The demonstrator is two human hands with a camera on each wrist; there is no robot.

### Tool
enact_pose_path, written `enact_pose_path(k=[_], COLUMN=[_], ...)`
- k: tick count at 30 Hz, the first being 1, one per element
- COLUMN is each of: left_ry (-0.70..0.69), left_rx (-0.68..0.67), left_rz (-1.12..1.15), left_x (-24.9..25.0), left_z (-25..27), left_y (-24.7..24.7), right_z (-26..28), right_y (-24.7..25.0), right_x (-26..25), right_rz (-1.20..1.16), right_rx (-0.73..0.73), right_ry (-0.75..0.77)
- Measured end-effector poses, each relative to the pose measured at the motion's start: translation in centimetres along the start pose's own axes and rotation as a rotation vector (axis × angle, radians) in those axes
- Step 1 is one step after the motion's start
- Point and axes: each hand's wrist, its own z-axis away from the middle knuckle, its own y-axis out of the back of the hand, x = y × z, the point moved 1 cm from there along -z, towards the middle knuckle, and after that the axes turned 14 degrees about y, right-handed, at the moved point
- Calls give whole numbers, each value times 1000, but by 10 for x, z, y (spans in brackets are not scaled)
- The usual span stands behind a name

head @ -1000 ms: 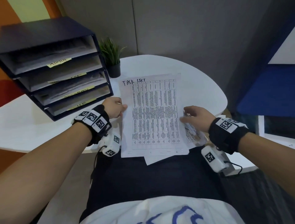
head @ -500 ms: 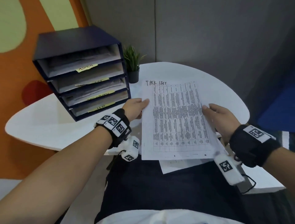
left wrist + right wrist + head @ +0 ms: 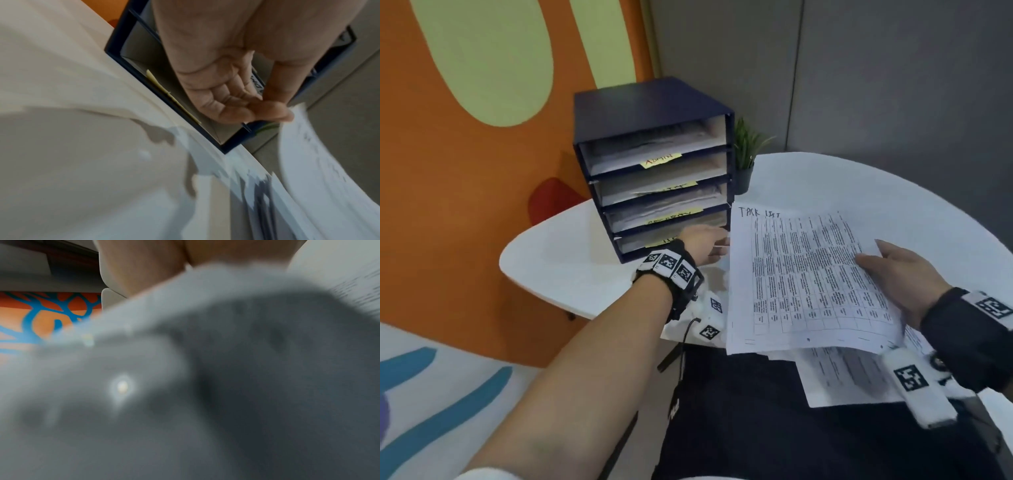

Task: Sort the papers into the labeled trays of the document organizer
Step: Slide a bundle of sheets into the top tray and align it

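Observation:
A printed sheet headed "TASK LIST" (image 3: 801,277) is held tilted above the table, just right of the organizer. My left hand (image 3: 720,246) pinches its left edge, and the left wrist view shows thumb and curled fingers (image 3: 273,113) at the sheet's (image 3: 320,162) corner. My right hand (image 3: 876,258) grips the right edge with the thumb on top. The dark blue document organizer (image 3: 654,102) has several trays with yellow labels; the top label reads "ADMIN" (image 3: 660,159). Each tray holds papers. More papers (image 3: 842,373) lie under the sheet. The right wrist view is blurred grey paper (image 3: 205,386).
A small potted plant (image 3: 746,154) stands behind the organizer's right corner. The round white table (image 3: 571,267) carries the organizer at its left side. An orange and green wall is on the left, grey panels behind. My dark lap is below the table's edge.
Both hands took hold of the task list sheet and lifted it off the pile, moving it towards the organizer. The head view swung left, bringing the organizer nearer the centre.

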Motion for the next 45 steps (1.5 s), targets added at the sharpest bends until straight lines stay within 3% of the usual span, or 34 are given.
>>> enact_pose_path(k=[3, 6, 11, 15, 20, 28, 35, 40, 45], left_ry=[-40, -183, -465, -369, -264, -339, -352, -384, -468], left_rx=[102, 285, 655, 774, 808, 840, 742, 707, 681], left_rz=[59, 69, -578, -644, -677, -536, -438, -401, -181], left_x=[2, 2, 6, 7, -1, 4, 0, 2, -2], left_z=[-10, -21, -8, -12, -18, -12, -8, -1, -14], left_y=[18, 35, 49, 58, 74, 81, 96, 115, 132], right_z=[-3, -4, -10, -15, -21, -33, -70, -92, -93], right_y=[-4, -13, -28, -40, -55, -67, -95, -115, -142], right_x=[-4, -12, -30, -45, -59, -67, -80, -81, -80], right_rz=[-28, -43, -27, -29, -65, -100, -116, 56, -164], right_rx=[2, -8, -36, -96, -119, -141, -177, -265, -322], right_ry=[-21, -18, 11, 30, 41, 28, -21, -29, -153])
